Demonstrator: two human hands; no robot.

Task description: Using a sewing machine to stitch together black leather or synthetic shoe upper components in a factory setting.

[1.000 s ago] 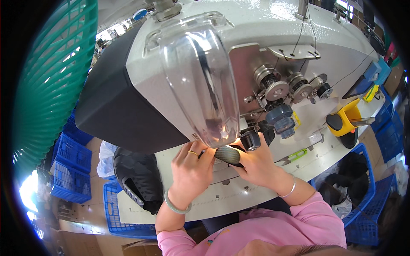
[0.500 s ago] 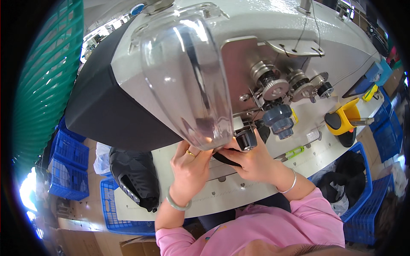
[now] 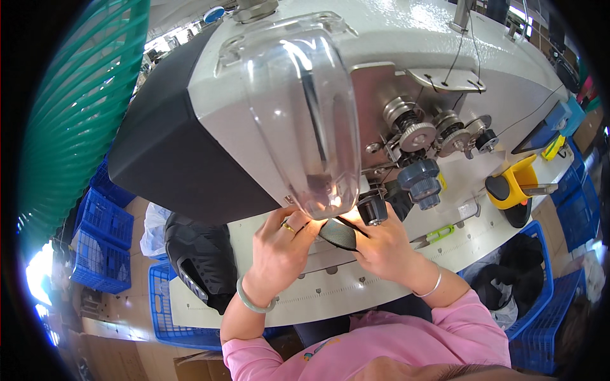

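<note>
head view: both hands [image 3: 279, 251] closer under clear guard [image 3: 305, 114] than before

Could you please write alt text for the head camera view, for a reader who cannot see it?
Both hands, left hand and right hand, hold a dark mesh piece under the clear guard of a grey sewing machine on a white table.

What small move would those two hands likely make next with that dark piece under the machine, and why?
Probably a slight nudge of the dark mesh piece further in under the clear guard. The left hand and right hand pinch it from either side on the white table, and its edge sits right at the lit spot beneath the guard, so only fine feeding seems called for.
</note>
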